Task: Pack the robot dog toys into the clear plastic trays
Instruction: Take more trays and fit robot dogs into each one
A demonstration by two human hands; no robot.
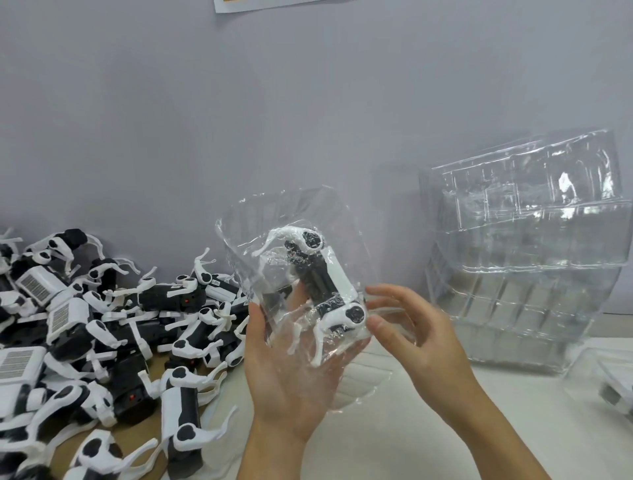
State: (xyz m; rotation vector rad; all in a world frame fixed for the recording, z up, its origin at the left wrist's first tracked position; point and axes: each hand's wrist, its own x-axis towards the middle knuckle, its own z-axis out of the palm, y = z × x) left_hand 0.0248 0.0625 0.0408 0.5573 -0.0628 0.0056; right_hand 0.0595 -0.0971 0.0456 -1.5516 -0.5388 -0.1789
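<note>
The left hand (291, 373) is cupping a clear tray (294, 284) holding a robot dog (325, 291) above the worktop (445, 445)'s middle; the right hand (421, 335), fingers spread, is touching its edge. Loose dogs (102, 325) are crowding the left edge; stacked trays (534, 267) are filling the right.

The left hand (287, 370) sat behind the clear tray (294, 274), its fingers blurred by glare. The robot dog (325, 284) inside showed smeared legs. The toy pile (102, 325) ran off the left and bottom edges. The tray stack (527, 274) was clipped at the right. A paper (274, 3) was cut off at the top.
</note>
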